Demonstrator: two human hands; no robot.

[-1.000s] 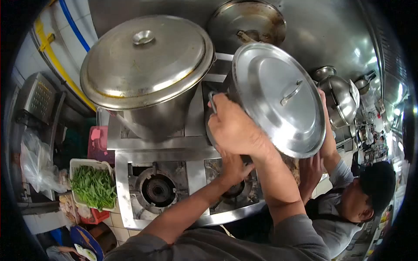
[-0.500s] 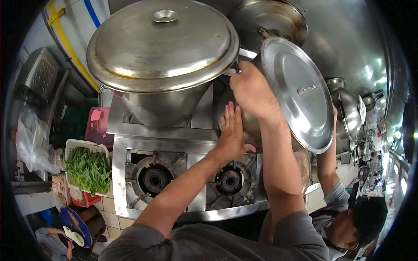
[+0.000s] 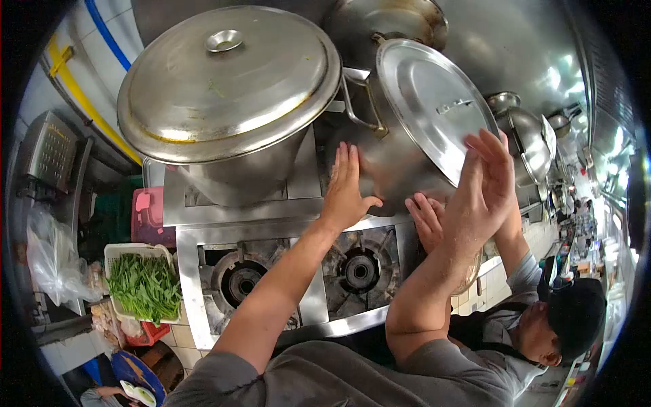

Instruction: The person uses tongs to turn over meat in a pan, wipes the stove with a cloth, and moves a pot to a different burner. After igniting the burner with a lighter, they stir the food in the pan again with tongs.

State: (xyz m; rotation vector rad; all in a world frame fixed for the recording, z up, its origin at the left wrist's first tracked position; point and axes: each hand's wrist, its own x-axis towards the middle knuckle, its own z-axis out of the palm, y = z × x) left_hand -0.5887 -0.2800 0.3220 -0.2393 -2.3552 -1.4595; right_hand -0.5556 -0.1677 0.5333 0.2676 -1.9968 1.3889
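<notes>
A steel pot [image 3: 390, 169] with a flat lid [image 3: 434, 102] is tilted at the back right of the stove. My left hand [image 3: 349, 186] lies flat against the pot's side, palm on the metal and fingers apart. Held up at the pot's right side by the lid's lower rim, my right hand [image 3: 485, 180] is open with spread fingers and grips nothing. A co-worker's hand [image 3: 427, 217] reaches under the pot between my two hands. The pot's loop handle [image 3: 359, 102] is free.
A large lidded stockpot [image 3: 224, 88] fills the back left burner. Two front burners [image 3: 241, 281] [image 3: 359, 271] are bare. A basket of green vegetables [image 3: 142, 285] sits left of the stove. The co-worker [image 3: 569, 319] stands at lower right. More steel pots [image 3: 529, 142] line the right.
My right hand has let go of the pot's handle and moved right to the lid's rim. The pot has shifted back and sits less tilted. A co-worker's hand now shows beneath it.
</notes>
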